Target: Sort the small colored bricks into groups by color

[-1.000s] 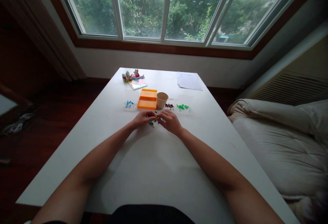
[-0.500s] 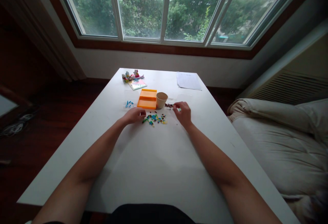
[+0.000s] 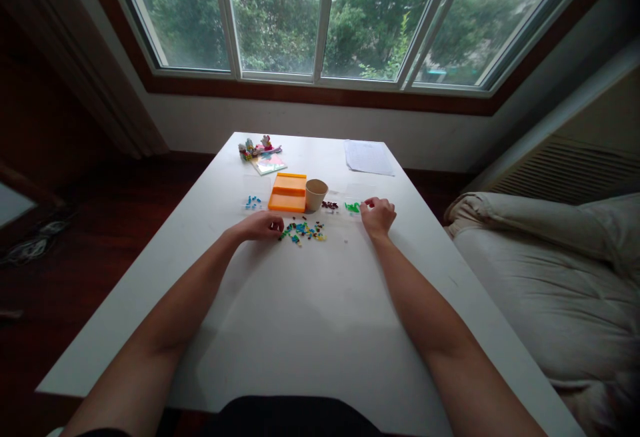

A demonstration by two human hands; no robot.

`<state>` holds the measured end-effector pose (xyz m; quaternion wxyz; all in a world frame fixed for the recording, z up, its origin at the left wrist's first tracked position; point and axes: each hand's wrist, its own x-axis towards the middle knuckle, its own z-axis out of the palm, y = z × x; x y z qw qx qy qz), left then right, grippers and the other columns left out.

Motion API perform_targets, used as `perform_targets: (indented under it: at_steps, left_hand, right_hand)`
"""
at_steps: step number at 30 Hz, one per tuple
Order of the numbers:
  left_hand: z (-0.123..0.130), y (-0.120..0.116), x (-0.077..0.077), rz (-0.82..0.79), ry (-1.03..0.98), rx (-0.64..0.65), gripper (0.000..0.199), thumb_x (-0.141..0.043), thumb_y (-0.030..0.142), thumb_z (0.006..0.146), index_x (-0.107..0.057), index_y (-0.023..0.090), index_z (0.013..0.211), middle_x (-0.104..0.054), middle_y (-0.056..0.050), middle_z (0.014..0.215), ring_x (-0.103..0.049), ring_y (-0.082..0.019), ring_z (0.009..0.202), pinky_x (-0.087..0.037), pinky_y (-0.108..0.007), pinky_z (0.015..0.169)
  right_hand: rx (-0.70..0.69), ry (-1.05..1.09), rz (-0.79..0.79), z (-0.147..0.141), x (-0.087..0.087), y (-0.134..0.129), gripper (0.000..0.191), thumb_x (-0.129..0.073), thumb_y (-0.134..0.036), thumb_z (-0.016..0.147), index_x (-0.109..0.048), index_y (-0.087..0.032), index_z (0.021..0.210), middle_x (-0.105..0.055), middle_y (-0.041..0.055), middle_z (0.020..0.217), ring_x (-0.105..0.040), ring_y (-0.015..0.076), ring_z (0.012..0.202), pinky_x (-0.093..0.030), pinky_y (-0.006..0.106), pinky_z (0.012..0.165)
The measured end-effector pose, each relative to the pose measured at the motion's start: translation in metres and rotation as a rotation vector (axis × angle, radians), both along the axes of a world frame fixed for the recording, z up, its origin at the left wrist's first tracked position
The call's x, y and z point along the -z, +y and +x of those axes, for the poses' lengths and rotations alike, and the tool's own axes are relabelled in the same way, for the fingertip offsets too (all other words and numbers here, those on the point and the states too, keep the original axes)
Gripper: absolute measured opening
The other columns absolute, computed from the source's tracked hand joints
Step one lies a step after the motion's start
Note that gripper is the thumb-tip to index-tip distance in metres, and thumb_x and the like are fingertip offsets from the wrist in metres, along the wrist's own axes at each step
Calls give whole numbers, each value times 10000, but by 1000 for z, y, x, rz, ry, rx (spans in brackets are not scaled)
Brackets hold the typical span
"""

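A loose pile of small mixed-colour pieces (image 3: 303, 230) lies on the white table (image 3: 300, 317). My left hand (image 3: 263, 225) rests at the pile's left edge, its fingers curled together; anything between them is too small to make out. My right hand (image 3: 379, 215) is beside the green pieces (image 3: 353, 207) in a clear tray, fingers pinched, their content hidden. Dark brown pieces (image 3: 330, 205) lie left of the green ones. Blue pieces (image 3: 253, 202) sit in another clear tray on the left. Between them stand an open orange box (image 3: 287, 202) and a paper cup (image 3: 316, 195).
Small figurines (image 3: 254, 148) and a shiny card (image 3: 269, 163) are at the table's back left. Sheets of paper (image 3: 369, 157) lie at the back right. A padded beige seat (image 3: 540, 290) stands beyond the table's right edge.
My right hand has moved right, from beside the brown pieces to the right side of the green pieces, which now show. My left hand has barely moved.
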<state>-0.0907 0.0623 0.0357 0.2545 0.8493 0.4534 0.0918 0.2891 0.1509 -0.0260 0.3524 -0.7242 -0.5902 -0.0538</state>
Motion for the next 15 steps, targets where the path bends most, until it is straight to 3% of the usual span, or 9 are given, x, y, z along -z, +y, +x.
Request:
perform_targets:
  at_steps: [8,15]
  left_hand:
    - [5,0,5,-20,-61,6,212,-643,325,788,-731,210,942,-683,-8,838,-567,-137,720,-385,-220,635]
    - [14,1,15,70,-77,-15,155,-643,247,763,-731,202,883,-685,-10,835,-567,-139,719,-383,-226,634]
  right_hand:
    - [-18,24,21,-4,-4,-2,194,-531,-290,862,-696,-190,883,-614,108,948,-476,271,942,-344,365,793]
    - [-292,15,162,-32,-17,-21,162,-522,-271,893,-660,-188,881,-638,85,905,-506,255,922,-358,375,857]
